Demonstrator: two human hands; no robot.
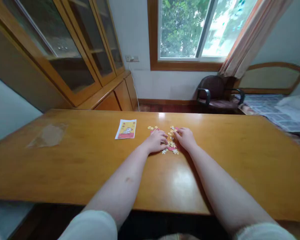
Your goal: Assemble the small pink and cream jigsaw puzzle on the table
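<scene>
Several small jigsaw pieces [171, 144] lie in a loose heap on a red sheet in the middle of the wooden table [90, 160]. My left hand [157, 141] rests palm down on the left side of the heap, fingers curled over the pieces. My right hand [186, 137] sits on the right side, fingertips pinched among the pieces; what it holds, if anything, is too small to name. A few loose pieces [152, 127] lie just beyond my left hand.
A yellow and red picture card [126, 129] lies flat to the left of the heap. A clear plastic bag [48, 134] lies at the far left. A dark armchair [216, 95] and a bed [277, 106] stand behind the table, a glass-door cabinet [72, 56] at left.
</scene>
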